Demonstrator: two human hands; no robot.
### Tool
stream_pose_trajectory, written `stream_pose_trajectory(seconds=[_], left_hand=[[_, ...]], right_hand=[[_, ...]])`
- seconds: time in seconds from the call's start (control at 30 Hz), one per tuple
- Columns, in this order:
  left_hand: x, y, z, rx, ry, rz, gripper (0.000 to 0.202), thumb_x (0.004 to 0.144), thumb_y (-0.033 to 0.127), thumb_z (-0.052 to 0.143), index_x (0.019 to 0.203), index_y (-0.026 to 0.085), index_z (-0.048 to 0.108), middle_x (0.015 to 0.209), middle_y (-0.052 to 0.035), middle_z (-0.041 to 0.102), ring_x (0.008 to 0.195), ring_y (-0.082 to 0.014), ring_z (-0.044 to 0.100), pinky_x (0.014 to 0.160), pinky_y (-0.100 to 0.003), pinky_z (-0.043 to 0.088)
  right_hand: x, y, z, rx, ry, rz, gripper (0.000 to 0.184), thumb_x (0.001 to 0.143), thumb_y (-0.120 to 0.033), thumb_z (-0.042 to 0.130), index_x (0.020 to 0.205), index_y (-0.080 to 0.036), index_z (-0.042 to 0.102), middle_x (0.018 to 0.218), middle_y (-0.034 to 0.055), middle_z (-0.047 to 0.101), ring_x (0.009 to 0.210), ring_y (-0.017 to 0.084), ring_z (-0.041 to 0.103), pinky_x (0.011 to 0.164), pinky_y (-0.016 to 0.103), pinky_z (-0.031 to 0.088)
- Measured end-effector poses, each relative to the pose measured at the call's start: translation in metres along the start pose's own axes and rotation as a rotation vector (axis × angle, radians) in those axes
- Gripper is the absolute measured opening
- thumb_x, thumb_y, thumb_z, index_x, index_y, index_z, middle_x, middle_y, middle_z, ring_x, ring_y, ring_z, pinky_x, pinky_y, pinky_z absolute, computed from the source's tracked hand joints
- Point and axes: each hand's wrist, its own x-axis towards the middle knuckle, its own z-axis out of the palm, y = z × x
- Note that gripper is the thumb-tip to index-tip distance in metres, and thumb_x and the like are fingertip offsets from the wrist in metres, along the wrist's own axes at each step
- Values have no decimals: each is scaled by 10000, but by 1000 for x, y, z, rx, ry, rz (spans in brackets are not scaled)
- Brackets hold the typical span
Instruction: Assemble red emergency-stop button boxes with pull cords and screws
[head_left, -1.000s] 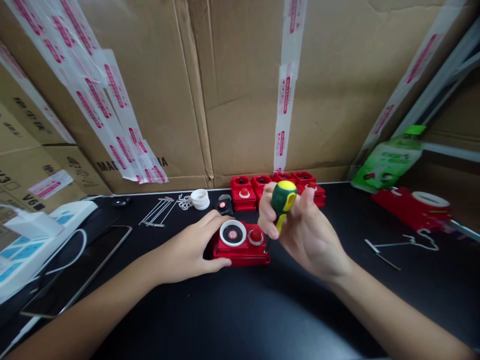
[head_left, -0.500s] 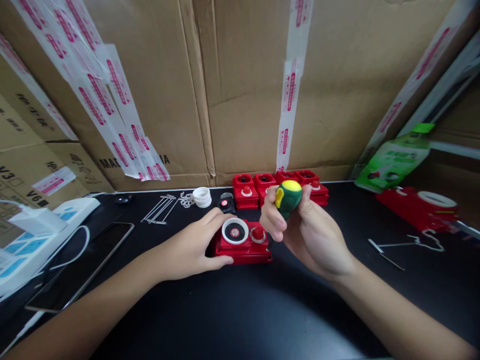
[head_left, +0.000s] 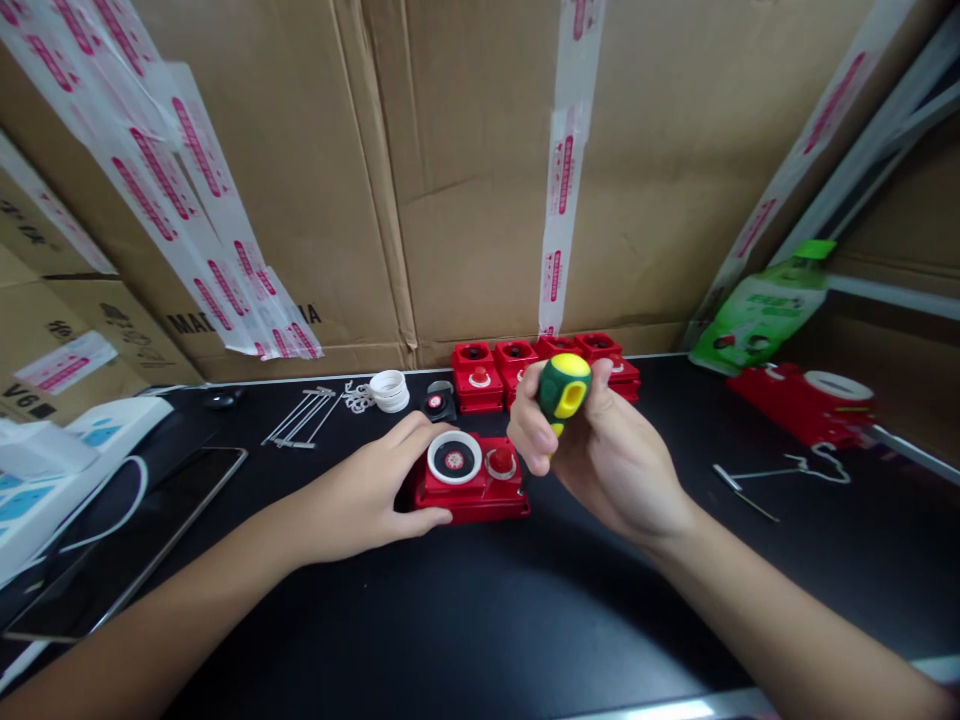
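Note:
My left hand (head_left: 382, 485) grips the left end of a red alarm box (head_left: 472, 500) that rests on the black table. The box bears a white ring (head_left: 433, 470) around a black disc, with a red dome (head_left: 500, 460) to its right. My right hand (head_left: 600, 450) holds a screwdriver (head_left: 564, 390) by its green and yellow handle, just right of the box. The handle's end faces me, and the hand and handle hide the shaft and tip. Behind the box lies a small black part (head_left: 437, 403) with a red and white centre.
Several similar red boxes (head_left: 478, 380) stand in a row by the cardboard wall. White rings (head_left: 389, 390), metal rods (head_left: 304, 418), a phone (head_left: 135, 545) and a power strip (head_left: 90, 470) are leftward. A green bottle (head_left: 765, 312) and a longer red unit (head_left: 806, 400) stand right, near a metal hammer-like piece (head_left: 739, 490).
My right hand has lifted the screwdriver slightly away from the box's right end, and the handle has turned. My left hand keeps its grip. The whole view has shifted a little.

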Motion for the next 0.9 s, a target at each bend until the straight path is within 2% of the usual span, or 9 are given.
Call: stream_pose_trajectory(seconds=[0.1, 0.17, 0.27, 0.37, 0.57, 0.7, 0.8, 0.9], left_hand=[[0, 0, 1, 5, -4, 2, 613, 939, 296, 786, 1471, 323, 484, 1427, -66, 542, 1306, -300, 613, 1137, -453, 527], [1, -1, 1, 4, -7, 2, 604, 939, 302, 787, 1463, 316, 488, 1410, -71, 545, 1284, -299, 623, 1127, -453, 532], [1, -2, 1, 9, -6, 8, 621, 942, 317, 788, 1481, 308, 479, 1433, -86, 538, 1302, -314, 614, 1129, -461, 533], [1, -2, 1, 22, -3, 20, 631, 942, 316, 784, 1493, 311, 477, 1459, -90, 540, 1328, -326, 602, 1126, -467, 539], [2, -3, 0, 30, 6, 29, 621, 936, 321, 781, 1488, 293, 497, 1455, -102, 555, 1328, -348, 607, 1130, -492, 540], [2, -2, 0, 29, 0, 29, 621, 931, 339, 783, 1481, 287, 500, 1435, -103, 566, 1301, -345, 624, 1114, -489, 549], [2, -1, 0, 32, -10, 16, 618, 938, 327, 779, 1484, 289, 492, 1447, -101, 555, 1330, -340, 607, 1129, -484, 536], [2, 0, 0, 36, -3, 14, 616, 939, 323, 778, 1485, 287, 493, 1448, -100, 553, 1332, -338, 606, 1128, -475, 536]], right_hand=[[0, 1, 0, 4, 12, 14, 520, 984, -731, 580, 966, -224, 696, 701, -25, 533, 564, 135, 493, 584, 299, 487], [0, 2, -1, 11, 11, 5, 490, 963, -722, 626, 977, -235, 679, 741, -26, 550, 578, 130, 508, 596, 298, 498], [0, 3, -3, 7, 5, -48, 388, 945, -614, 736, 945, -238, 640, 828, -29, 569, 620, 115, 546, 605, 281, 497], [0, 3, -4, -20, 34, -90, 364, 950, -556, 760, 902, -222, 621, 868, -22, 575, 658, 109, 565, 607, 265, 489], [1, 3, -4, 2, 21, -24, 520, 987, -723, 585, 954, -219, 710, 765, -16, 548, 601, 123, 527, 606, 290, 512], [1, 3, -5, 30, 0, 6, 536, 994, -740, 552, 1007, -233, 723, 727, -22, 524, 573, 127, 502, 603, 301, 502], [0, 3, -5, 28, -5, -27, 402, 987, -645, 656, 1014, -246, 692, 781, -28, 533, 587, 117, 500, 604, 292, 483], [-1, 3, -5, -6, 24, -69, 305, 956, -510, 768, 912, -241, 631, 814, -36, 527, 608, 107, 505, 593, 276, 464]])
